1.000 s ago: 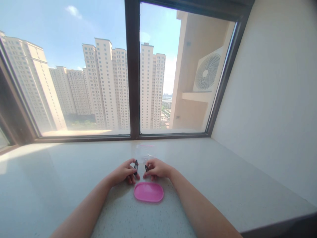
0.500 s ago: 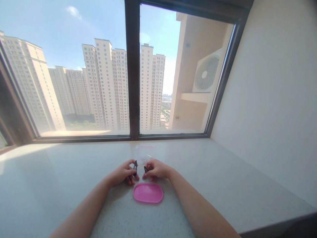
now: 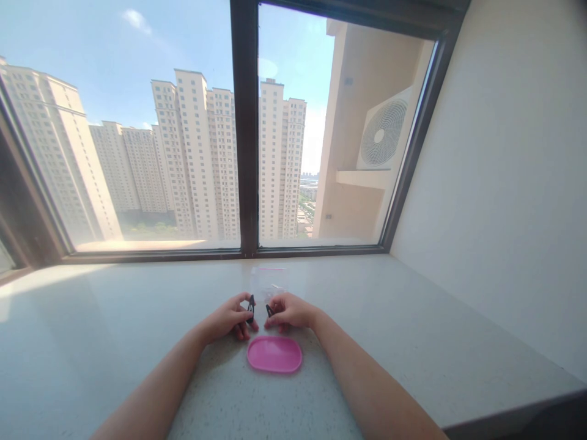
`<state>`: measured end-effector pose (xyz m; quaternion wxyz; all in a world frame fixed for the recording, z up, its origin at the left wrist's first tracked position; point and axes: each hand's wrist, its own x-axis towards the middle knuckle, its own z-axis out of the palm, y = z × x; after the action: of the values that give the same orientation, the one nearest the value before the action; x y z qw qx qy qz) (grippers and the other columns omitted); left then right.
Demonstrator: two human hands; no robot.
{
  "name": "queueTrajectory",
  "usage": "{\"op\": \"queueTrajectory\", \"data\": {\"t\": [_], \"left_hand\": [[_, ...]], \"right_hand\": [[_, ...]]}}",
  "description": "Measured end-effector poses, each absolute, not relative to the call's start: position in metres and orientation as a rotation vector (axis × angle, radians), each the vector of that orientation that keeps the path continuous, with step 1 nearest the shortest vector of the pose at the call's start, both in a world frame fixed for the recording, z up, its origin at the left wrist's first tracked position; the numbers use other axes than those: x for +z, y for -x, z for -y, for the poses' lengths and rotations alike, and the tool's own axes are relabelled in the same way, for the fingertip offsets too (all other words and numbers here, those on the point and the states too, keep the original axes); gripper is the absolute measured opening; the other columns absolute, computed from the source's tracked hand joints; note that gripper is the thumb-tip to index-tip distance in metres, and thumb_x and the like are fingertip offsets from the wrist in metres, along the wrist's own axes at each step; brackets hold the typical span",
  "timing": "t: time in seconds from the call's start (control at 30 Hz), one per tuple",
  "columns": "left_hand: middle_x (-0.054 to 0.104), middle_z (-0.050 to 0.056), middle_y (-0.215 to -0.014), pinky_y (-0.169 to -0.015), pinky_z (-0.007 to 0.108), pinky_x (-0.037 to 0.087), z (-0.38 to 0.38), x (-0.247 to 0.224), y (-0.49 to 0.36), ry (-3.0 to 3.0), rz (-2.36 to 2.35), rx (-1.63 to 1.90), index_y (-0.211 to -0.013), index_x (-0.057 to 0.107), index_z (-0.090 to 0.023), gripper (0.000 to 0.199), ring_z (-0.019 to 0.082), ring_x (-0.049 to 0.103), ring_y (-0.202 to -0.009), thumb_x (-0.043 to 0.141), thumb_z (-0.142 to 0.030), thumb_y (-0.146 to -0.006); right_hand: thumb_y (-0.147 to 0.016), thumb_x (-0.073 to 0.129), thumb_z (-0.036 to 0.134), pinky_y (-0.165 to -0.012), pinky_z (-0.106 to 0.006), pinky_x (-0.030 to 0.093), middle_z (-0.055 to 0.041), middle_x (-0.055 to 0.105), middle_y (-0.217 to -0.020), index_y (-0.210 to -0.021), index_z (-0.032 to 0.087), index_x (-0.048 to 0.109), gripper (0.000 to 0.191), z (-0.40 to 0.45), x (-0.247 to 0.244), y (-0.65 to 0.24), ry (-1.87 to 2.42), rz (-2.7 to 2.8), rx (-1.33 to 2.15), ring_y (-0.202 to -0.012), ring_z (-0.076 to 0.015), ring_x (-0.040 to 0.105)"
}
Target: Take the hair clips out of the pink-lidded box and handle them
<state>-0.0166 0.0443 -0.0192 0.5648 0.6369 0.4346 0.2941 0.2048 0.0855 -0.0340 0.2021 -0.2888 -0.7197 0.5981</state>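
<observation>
My left hand (image 3: 227,318) pinches a small black snap hair clip (image 3: 251,309) between its fingertips. My right hand (image 3: 288,311) holds a second black hair clip (image 3: 269,311) the same way. The two clips stand a short gap apart, their tips facing each other. Just below my hands, a pink oval plastic lid or shallow dish (image 3: 274,354) lies flat on the speckled stone sill (image 3: 183,305), not touching either hand. Behind my hands lies a clear plastic bag (image 3: 268,282), partly hidden by them.
The stone sill runs wide to both sides, with a pale wall (image 3: 486,183) at the right. A dark-framed window (image 3: 245,122) stands along its far edge, with tower blocks and an outdoor air-conditioner unit (image 3: 383,133) beyond the glass.
Nothing has visibly changed apart from a slight shift of the camera view. Both hands still hold their clips in the same pose.
</observation>
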Motion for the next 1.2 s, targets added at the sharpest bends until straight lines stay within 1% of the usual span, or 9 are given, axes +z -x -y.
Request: {"op": "queueTrajectory", "data": {"t": [0.3,0.47,0.67,0.97,1.2], "left_hand": [[0.074,0.01,-0.077,-0.042,0.02,0.045,-0.0466,-0.0228,0.0179,-1.503,-1.014,0.693,-0.102,0.04,-0.019,0.041,0.014,0.064,-0.049,0.063,-0.04,-0.075],[0.074,0.01,-0.078,-0.043,0.02,0.045,-0.0474,-0.024,0.0187,-1.503,-0.998,0.697,-0.1,0.04,-0.019,0.04,0.015,0.065,-0.05,0.063,-0.041,-0.075],[0.073,0.009,-0.076,-0.042,0.02,0.045,-0.0455,-0.0221,0.0176,-1.498,-1.004,0.702,-0.098,0.04,-0.02,0.041,0.015,0.065,-0.049,0.064,-0.042,-0.074],[0.073,0.008,-0.075,-0.043,0.019,0.044,-0.0461,-0.022,0.0177,-1.492,-0.996,0.696,-0.098,0.041,-0.02,0.043,0.015,0.065,-0.05,0.066,-0.044,-0.073],[0.073,0.008,-0.076,-0.042,0.019,0.044,-0.0461,-0.0223,0.0177,-1.495,-1.005,0.701,-0.098,0.038,-0.021,0.042,0.015,0.065,-0.049,0.064,-0.043,-0.074]], "right_hand": [[-0.061,0.079,0.041,-0.045,-0.021,0.045,-0.0025,0.066,-0.073,-0.082,0.013,0.059,0.04,-0.0848,-0.0348,-0.2042,0.814,2.001,1.664,-0.05,-0.0111,0.059],[-0.063,0.077,0.042,-0.046,-0.021,0.045,-0.0044,0.067,-0.078,-0.083,0.013,0.057,0.04,-0.0871,-0.0369,-0.204,0.817,2.0,1.68,-0.05,-0.0108,0.059],[-0.068,0.073,0.044,-0.046,-0.021,0.045,-0.0051,0.069,-0.08,-0.088,0.014,0.054,0.04,-0.0897,-0.0398,-0.2033,0.816,1.978,1.699,-0.049,-0.0106,0.059],[-0.072,0.07,0.04,-0.045,-0.019,0.044,-0.0056,0.068,-0.08,-0.083,0.013,0.055,0.032,-0.0876,-0.0383,-0.2031,0.819,2.0,1.673,-0.05,-0.0097,0.06],[-0.075,0.066,0.034,-0.046,-0.018,0.044,-0.0052,0.068,-0.081,-0.083,0.013,0.056,0.024,-0.0873,-0.0378,-0.2027,0.817,2.03,1.651,-0.052,-0.0096,0.061]]}}
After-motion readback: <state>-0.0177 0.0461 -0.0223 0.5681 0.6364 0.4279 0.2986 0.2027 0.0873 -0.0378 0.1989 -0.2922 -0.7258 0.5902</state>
